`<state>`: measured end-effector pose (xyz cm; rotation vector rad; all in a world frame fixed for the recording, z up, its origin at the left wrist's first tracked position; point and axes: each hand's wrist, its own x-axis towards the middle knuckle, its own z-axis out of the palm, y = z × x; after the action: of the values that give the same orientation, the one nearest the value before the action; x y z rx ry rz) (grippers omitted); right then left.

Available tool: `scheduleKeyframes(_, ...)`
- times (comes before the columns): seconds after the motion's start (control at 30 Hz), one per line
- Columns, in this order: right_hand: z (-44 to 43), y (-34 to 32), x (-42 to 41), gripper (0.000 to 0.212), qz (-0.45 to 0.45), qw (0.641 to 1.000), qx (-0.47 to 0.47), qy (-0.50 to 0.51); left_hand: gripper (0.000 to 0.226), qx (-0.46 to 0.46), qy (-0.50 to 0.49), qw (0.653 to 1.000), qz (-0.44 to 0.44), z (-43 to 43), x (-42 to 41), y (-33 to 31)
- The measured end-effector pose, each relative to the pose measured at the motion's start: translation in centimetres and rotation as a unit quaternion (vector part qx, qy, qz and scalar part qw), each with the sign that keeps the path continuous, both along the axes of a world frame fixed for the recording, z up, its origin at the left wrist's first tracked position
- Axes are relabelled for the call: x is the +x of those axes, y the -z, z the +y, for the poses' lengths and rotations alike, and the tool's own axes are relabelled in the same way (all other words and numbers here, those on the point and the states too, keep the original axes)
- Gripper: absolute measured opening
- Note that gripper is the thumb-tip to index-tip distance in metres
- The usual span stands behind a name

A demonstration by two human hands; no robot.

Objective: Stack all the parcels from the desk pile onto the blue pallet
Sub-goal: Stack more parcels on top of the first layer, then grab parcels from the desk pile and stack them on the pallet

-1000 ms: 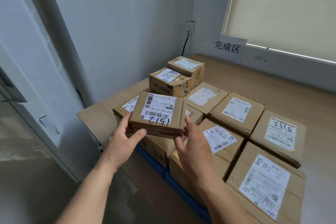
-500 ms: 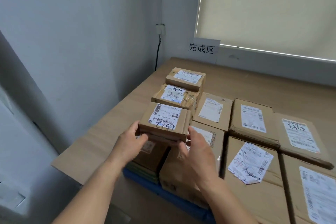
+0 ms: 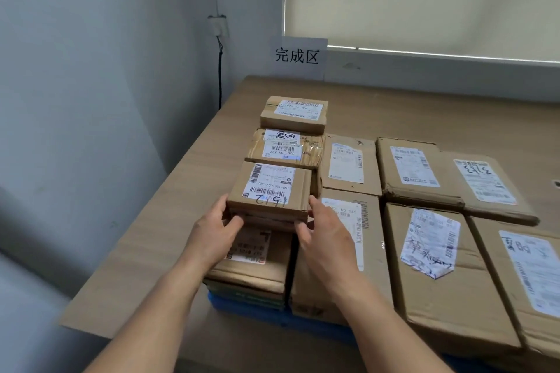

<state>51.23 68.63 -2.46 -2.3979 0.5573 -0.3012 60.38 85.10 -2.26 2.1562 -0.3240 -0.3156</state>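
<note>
I held the small parcel (image 3: 270, 189) marked 1512 between my left hand (image 3: 215, 232) and right hand (image 3: 326, 235), fingers closed on its sides, over the stacked parcels at the blue pallet's (image 3: 242, 310) near-left corner.

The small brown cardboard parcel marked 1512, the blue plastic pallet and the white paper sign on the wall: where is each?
Small brown cardboard parcel marked 1512 (image 3: 270, 189): head view, top face.
Blue plastic pallet (image 3: 242, 310): head view, near edge.
White paper sign (image 3: 298, 56): head view, printed middle.
</note>
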Motion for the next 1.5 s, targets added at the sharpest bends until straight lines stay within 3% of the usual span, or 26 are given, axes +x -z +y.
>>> scheduleKeyframes(0.2, 0.1, 0.1, -0.1, 0.054, -0.005, 1.0, -0.002, 0.0, 0.042, -0.005, 0.003, 1.0, -0.001, 0.1, 0.0, 0.2)
scheduleKeyframes(0.37, -0.7, -0.5, -1.3, 0.059, -0.011, 1.0, -0.024, 0.003, 0.069, -0.044, -0.033, 0.998, -0.009, 0.2, -0.4, -0.1)
scheduleKeyframes(0.73, -3.6, -1.6, -6.5, 0.051, -0.082, 0.99, -0.099, 0.049, 0.071, -0.148, -0.097, 0.953, -0.247, -1.5, -5.3, -1.9)
scheduleKeyframes(1.0, -7.1, -2.4, -12.9, 0.042, -0.157, 0.973, -0.159, 0.053, 0.047, -0.154, 0.045, 0.924, -0.348, -7.3, -14.0, -2.1)
scheduleKeyframes(1.23, -13.7, -2.0, -23.6, 0.036, -0.176, 0.954, -0.205, 0.128, 0.056, -0.059, 0.182, 0.914, -0.357, -16.3, -23.6, 0.5)
scheduleKeyframes(1.5, -21.0, -0.4, -36.2, 0.037, -0.159, 0.936, -0.256, 0.185, 0.057, -0.018, 0.271, 0.898, -0.346, -25.9, -34.2, 1.7)
